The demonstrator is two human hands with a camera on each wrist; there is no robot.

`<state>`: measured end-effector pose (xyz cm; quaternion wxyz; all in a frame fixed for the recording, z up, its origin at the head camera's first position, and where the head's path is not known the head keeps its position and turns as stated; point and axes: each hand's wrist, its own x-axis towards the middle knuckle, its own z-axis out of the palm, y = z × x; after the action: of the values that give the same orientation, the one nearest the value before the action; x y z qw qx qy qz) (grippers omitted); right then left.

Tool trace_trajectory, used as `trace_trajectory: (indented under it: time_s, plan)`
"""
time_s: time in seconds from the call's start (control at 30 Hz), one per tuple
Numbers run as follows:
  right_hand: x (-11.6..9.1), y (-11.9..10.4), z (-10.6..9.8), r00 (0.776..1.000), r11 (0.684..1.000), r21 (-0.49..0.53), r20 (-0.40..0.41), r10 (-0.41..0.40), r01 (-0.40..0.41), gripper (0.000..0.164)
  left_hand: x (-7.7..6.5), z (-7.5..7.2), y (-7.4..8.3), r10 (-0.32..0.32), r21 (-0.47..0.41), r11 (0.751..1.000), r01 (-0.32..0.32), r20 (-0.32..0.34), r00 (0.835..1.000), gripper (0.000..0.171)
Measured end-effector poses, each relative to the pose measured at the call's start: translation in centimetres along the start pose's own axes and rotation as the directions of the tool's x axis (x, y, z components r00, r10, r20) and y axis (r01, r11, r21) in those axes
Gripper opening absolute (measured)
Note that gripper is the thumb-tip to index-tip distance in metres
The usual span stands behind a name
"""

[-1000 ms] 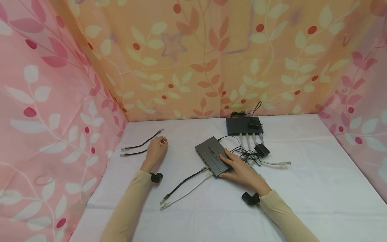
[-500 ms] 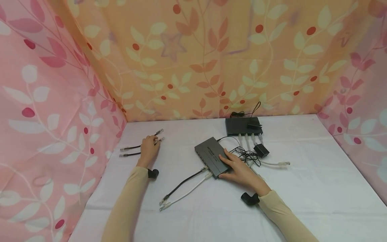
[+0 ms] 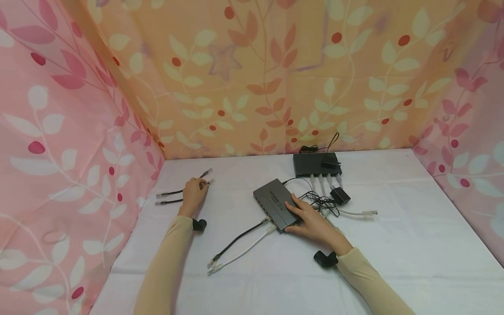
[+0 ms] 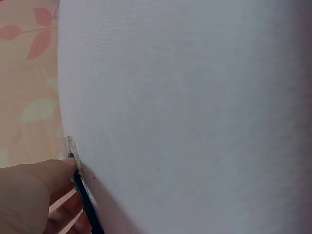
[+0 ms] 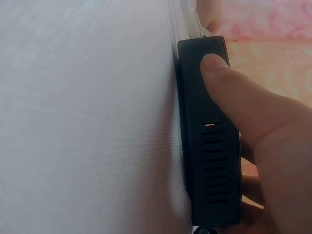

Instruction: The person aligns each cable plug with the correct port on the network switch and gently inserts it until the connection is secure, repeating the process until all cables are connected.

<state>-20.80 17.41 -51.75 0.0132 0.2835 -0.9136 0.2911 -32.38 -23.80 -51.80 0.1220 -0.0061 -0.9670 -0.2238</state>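
At the left of the table, my left hand (image 3: 193, 195) pinches a short black network cable (image 3: 169, 201) close to its clear plug; the left wrist view shows the thumb on the cable (image 4: 87, 200) there. Another black network cable (image 3: 169, 193) lies just behind, partly hidden by the hand. My right hand (image 3: 313, 221) holds the right side of a grey Netgear network switch (image 3: 273, 197), fingers over the top. In the right wrist view, the thumb presses the vented side of the switch (image 5: 207, 97). A black cable (image 3: 239, 237) and a white cable (image 3: 252, 247) run from its front ports.
Behind stands a second black switch (image 3: 311, 164) with several pale cables in its front. A black power adapter (image 3: 340, 195) and a tangled black cord (image 3: 323, 202) lie between the switches. Another pale plug (image 3: 370, 213) points right. Patterned curtains enclose the white table (image 3: 413, 240).
My left hand has moved slightly left, onto the nearer black cable, and has taken hold of it near the plug. The right hand and the switch have not moved.
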Motion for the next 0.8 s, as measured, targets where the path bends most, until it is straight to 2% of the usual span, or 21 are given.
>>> trace_trajectory:
  time_s: [0.37,0.67,0.8]
  plan:
    - [0.0,0.0,0.1,1.0,1.0,0.009,0.0,-0.003,0.003,0.081,-0.2,-0.2,0.1,-0.004,-0.025,1.0,0.004,0.005,1.0,0.024]
    - [0.0,0.1,0.2,1.0,1.0,0.005,-0.018,-0.017,0.017,0.082,-1.0,-0.9,1.0,-0.029,-0.17,0.985,0.035,0.039,0.999,0.022]
    - [-0.1,0.1,0.1,0.999,1.0,-0.009,-0.023,-0.025,0.025,0.082,-1.4,-1.0,1.4,-0.003,-0.216,0.976,0.017,0.065,0.998,0.024]
